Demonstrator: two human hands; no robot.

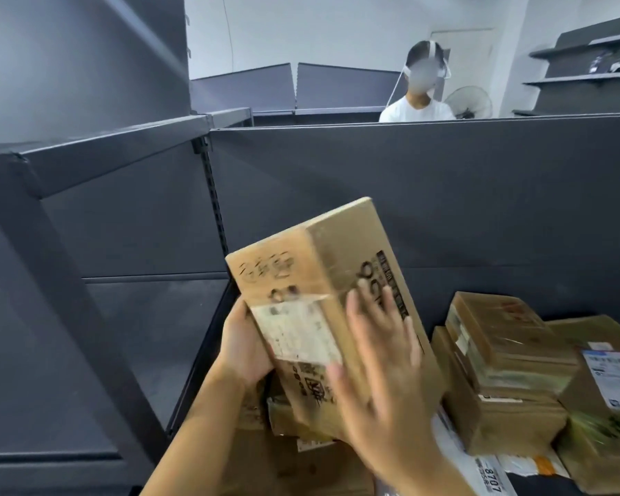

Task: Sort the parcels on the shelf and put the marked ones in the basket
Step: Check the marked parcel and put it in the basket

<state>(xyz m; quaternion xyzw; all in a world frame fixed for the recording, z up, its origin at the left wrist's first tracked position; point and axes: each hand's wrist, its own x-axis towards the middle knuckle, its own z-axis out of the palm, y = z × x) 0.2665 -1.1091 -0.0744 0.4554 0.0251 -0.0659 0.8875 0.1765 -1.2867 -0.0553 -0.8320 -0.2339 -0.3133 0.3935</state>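
I hold a long brown cardboard parcel (pixel 323 281) tilted up in front of me, with handwriting on one face and a white shipping label lower down. My left hand (pixel 244 349) grips its lower left edge from beneath. My right hand (pixel 380 381) lies flat with fingers spread against its right face, blurred by motion. Several more cardboard parcels (pixel 501 359) are stacked on the dark shelf to the right and below the held one. No basket is in view.
A dark grey back panel (pixel 444 195) rises behind the parcels. Grey metal shelving with a slanted upright (pixel 61 266) stands to the left. Beyond the panel a person in a white shirt (pixel 417 109) stands near a fan. A flat white mailer (pixel 491 474) lies at the lower right.
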